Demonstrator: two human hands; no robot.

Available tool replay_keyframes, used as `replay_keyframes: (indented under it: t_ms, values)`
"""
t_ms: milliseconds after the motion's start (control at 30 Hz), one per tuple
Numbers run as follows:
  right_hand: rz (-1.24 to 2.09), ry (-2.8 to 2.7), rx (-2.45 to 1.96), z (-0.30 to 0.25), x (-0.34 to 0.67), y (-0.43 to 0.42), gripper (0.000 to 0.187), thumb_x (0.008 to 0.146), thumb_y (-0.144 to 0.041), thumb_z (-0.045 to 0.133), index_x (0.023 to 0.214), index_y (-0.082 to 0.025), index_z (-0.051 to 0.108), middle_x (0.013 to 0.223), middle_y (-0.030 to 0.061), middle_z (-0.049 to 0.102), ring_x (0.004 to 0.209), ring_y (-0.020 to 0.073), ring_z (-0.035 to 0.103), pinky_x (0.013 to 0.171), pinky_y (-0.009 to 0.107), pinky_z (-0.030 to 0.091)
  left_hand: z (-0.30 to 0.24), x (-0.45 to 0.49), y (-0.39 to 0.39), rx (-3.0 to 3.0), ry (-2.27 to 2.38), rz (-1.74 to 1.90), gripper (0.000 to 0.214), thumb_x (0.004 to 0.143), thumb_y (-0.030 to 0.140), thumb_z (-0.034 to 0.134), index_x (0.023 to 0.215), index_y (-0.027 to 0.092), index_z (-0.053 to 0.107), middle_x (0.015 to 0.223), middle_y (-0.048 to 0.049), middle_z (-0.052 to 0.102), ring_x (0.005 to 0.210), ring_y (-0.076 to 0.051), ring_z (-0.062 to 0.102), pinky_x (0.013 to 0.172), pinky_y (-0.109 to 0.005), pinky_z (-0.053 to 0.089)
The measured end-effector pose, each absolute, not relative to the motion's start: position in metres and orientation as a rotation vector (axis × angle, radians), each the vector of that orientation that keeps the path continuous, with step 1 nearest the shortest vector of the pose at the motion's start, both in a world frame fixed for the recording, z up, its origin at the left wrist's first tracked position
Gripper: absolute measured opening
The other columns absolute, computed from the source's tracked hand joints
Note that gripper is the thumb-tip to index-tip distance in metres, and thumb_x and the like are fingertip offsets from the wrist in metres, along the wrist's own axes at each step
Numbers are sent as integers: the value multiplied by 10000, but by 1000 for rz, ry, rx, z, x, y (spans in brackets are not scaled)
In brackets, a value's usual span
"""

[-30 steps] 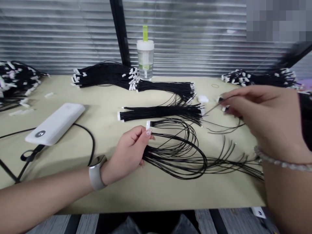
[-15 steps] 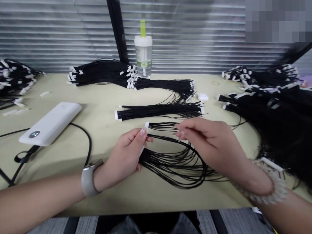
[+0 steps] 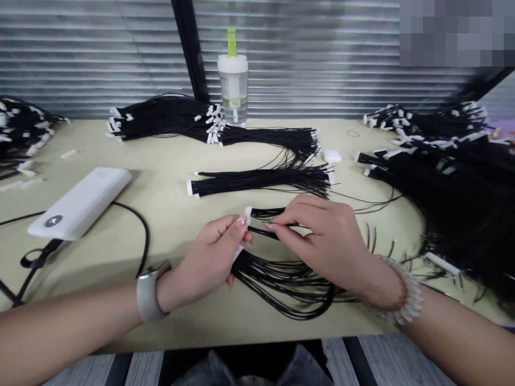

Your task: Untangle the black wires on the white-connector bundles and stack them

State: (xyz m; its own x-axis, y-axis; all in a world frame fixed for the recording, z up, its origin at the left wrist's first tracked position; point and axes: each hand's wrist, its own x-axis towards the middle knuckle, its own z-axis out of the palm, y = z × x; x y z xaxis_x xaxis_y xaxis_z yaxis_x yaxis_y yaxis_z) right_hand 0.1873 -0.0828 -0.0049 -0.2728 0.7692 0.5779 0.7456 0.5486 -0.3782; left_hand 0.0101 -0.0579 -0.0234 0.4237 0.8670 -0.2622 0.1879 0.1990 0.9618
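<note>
My left hand [image 3: 219,249] grips a white connector [image 3: 248,214] between thumb and fingers. Several thin black wires run out of its right side. A second white connector end shows lower in the same hand, and a looped bundle of black wires [image 3: 281,287] spreads from it to the right. My right hand [image 3: 322,236] is closed in a pinch on a thin black wire [image 3: 295,225]. Its tip points left, close to the connector but apart from it. The looped wires pass partly behind my right hand.
Beyond my hands lie a black wire bundle [image 3: 257,182] and a longer pile [image 3: 161,118]. More wires heap up at the right [image 3: 462,214] and far left [image 3: 24,123]. A white power bank [image 3: 80,203] with a cable sits left; a drink cup [image 3: 234,88] stands behind.
My right hand has moved left and slightly down, now with a wire's end in its pinch close to the connector. My left hand keeps its hold on the connector, shifted slightly right.
</note>
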Motion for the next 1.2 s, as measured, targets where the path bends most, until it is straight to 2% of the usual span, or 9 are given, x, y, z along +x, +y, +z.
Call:
replay_keyframes:
  t_ms: [367,733,900,1000,1067,1100,1200]
  values:
    - [-30,-2044,-1212,-11,184,-83,142,782,-187,540,682,-130,623,633,-12,547,585,49,463,541,191,352,-23,11,-59,1387,1041,573,369,841,470,383,656,166,478,429,69,379,277,-38,368,258,-127,320]
    - [-140,-2249,-1225,-12,187,-84,246,855,-223,443,674,-136,584,651,0,522,623,69,472,572,207,364,-23,11,-59,1454,1013,539,358,854,444,363,648,170,467,445,71,374,285,-38,378,253,-122,331]
    - [-220,-2290,-1214,-15,186,-84,232,853,-188,433,668,-141,566,648,-1,513,619,77,463,573,214,358,-23,11,-59,1473,1016,522,356,868,422,349,641,168,455,445,76,366,288,-32,385,260,-114,340]
    - [-211,-2303,-1259,-15,187,-82,223,864,-236,432,692,-156,550,670,-7,518,638,82,478,596,215,366,-23,11,-60,1479,1004,545,358,871,426,353,645,167,454,455,75,374,289,-24,384,263,-103,331]
    - [-174,-2285,-1307,-12,191,-80,152,830,-296,500,764,-164,537,722,-7,529,664,89,490,602,213,371,-25,10,-60,1464,1018,581,360,863,447,366,659,168,465,478,71,394,295,-22,383,264,-104,330]
    - [-147,-2261,-1330,-8,195,-80,180,786,-341,561,801,-166,523,757,-2,532,675,93,491,597,212,372,-27,10,-59,1443,1040,616,360,855,462,376,667,170,470,492,68,402,300,-23,382,262,-110,333]
    - [-80,-2093,-1386,6,211,-79,444,615,-488,684,832,-161,477,792,14,514,672,102,467,580,217,371,-31,10,-55,1330,1134,776,368,833,504,393,688,177,480,538,56,413,324,-34,374,259,-135,352]
